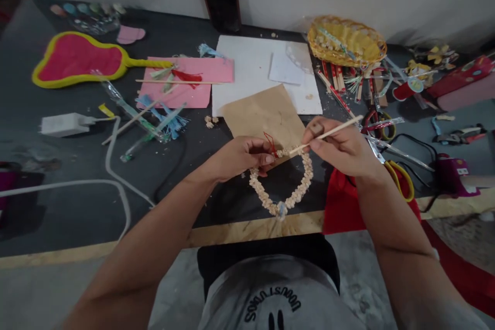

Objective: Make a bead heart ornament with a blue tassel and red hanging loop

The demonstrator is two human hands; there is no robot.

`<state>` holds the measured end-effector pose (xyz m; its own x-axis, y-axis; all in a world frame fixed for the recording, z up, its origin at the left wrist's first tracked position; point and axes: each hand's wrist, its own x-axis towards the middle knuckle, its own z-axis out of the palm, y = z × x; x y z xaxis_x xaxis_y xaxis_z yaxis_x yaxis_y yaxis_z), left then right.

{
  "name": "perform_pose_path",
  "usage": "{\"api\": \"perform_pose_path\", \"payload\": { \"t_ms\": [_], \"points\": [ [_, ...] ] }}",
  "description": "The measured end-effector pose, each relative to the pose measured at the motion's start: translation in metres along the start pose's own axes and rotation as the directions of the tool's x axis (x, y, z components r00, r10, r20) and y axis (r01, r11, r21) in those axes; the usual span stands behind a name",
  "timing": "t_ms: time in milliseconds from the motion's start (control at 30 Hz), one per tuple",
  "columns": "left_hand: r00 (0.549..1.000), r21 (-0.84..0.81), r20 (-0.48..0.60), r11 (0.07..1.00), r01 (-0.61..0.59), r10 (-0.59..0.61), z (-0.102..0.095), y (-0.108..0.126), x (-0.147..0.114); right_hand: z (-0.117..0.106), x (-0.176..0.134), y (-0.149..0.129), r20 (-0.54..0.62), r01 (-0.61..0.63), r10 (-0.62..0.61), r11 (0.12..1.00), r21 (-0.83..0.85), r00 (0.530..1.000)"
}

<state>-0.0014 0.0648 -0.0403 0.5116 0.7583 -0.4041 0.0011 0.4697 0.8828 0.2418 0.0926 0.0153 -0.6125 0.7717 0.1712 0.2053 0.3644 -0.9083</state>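
A loop of pale beige, knobbly beads [305, 185] hangs between my hands over the front part of the table, with a bluish piece at its lowest point. My left hand [249, 155] is closed, thumb and fingers pinching the left upper end of the loop beside a red thread [269, 140]. A thin wooden stick [340, 126] is gripped in my right hand [342, 150]. The stick slants down to the left, and its tip meets the top of the loop. Under the hands lies a brown paper sheet [257, 113]; exactly how the tip engages the beads is too small to tell.
Behind are a white board [240, 56], a pink sheet [220, 69] and a yellow-edged pink hand fan [83, 59]. A wicker basket [348, 59], red thread spool [404, 90], yellow-handled scissors [396, 178] and pliers [460, 134] lie right. A white cable [110, 149] crosses the left.
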Motion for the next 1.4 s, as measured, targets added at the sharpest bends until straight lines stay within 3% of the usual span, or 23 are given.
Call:
{"api": "perform_pose_path", "payload": {
  "t_ms": [200,400,800,1400],
  "points": [
    [0.998,0.082,0.043,0.996,0.045,-0.049,-0.001,0.004,0.001,-0.003,0.021,-0.001,0.270,0.195,-0.132,0.956,-0.221,0.954],
    [0.998,0.122,0.040,0.991,0.052,-0.057,0.001,0.004,0.001,0.002,0.023,0.000,0.355,0.236,-0.121,0.923,-0.303,0.927],
    [0.995,0.135,0.027,0.986,0.095,-0.100,0.003,0.006,0.000,0.010,0.021,0.004,0.399,0.233,-0.057,0.883,-0.408,0.915],
    [0.999,0.224,0.011,0.974,0.030,-0.034,0.006,0.007,-0.003,0.017,0.023,0.008,0.296,0.155,-0.045,0.920,-0.361,0.954]
  ]
}}
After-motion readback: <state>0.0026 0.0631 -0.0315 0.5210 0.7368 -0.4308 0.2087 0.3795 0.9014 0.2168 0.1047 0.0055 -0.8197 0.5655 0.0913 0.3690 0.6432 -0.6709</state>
